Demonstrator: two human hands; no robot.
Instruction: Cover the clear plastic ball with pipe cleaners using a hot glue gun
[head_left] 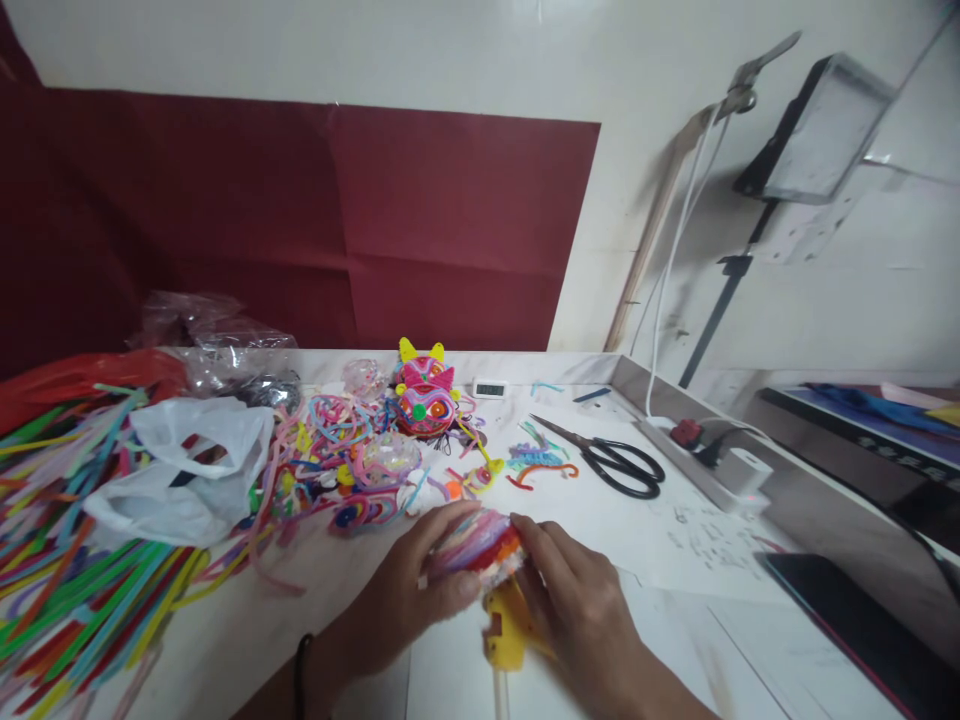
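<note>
Between my two hands is a rounded craft piece [480, 550] covered in pink, purple, red, orange and white fuzzy pipe cleaners. My left hand [420, 575] grips its left side, thumb across the near face. On the right edge press the fingers of my right hand [577, 590], closed around it. Just below the piece sits a yellow hot glue gun [506, 630], a clear glue stick poking out toward me. Part of the glue gun is hidden behind my right hand, and whether that hand touches it I cannot tell.
Black-handled scissors [619, 465] lie at right, near bent pipe cleaners [540, 458]. A decorated animal-face craft [425, 395] stands behind. Loose pipe cleaners [75, 590] and a white plastic bag [187, 470] fill the left. A power strip [720, 475] and a dark tablet-like slab [862, 625] are at right.
</note>
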